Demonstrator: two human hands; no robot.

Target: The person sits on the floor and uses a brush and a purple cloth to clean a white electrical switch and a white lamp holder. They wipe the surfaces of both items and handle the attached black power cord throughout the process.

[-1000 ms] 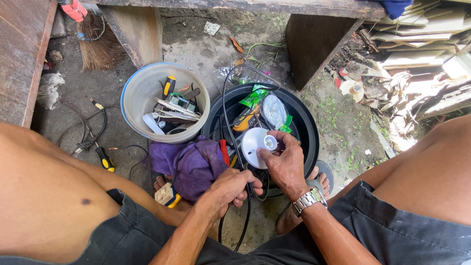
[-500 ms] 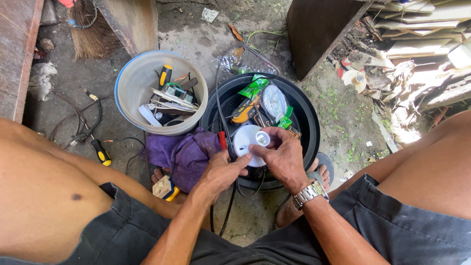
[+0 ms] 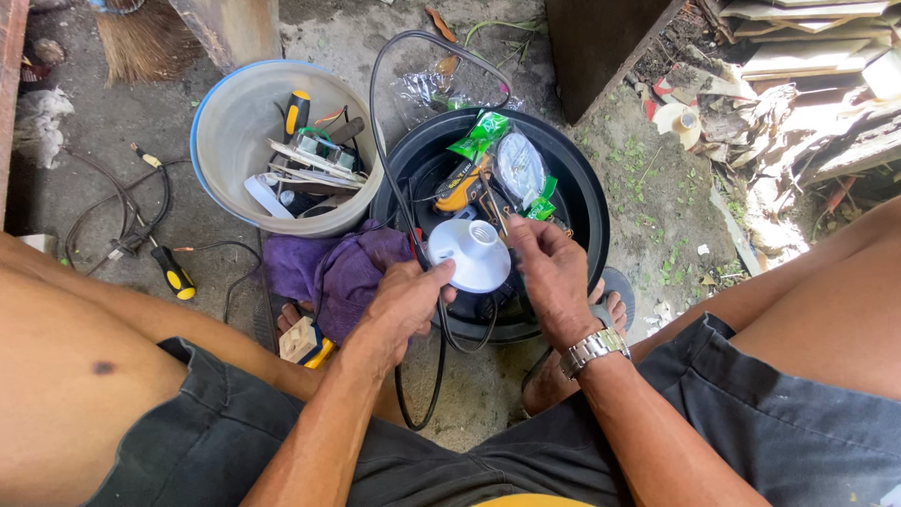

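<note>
Currently, the white lamp holder [image 3: 469,256] is being clamped in the left hand [image 3: 405,302], socket pointing upward, while the right hand [image 3: 552,272], nearer its top, is being kept loosely curled beside it.

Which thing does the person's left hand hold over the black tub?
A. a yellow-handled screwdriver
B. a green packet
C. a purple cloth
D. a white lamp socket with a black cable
D: the left hand grips the rim of the white lamp socket together with the black cable, above the black tub, while the right hand touches the socket's other side.
</note>
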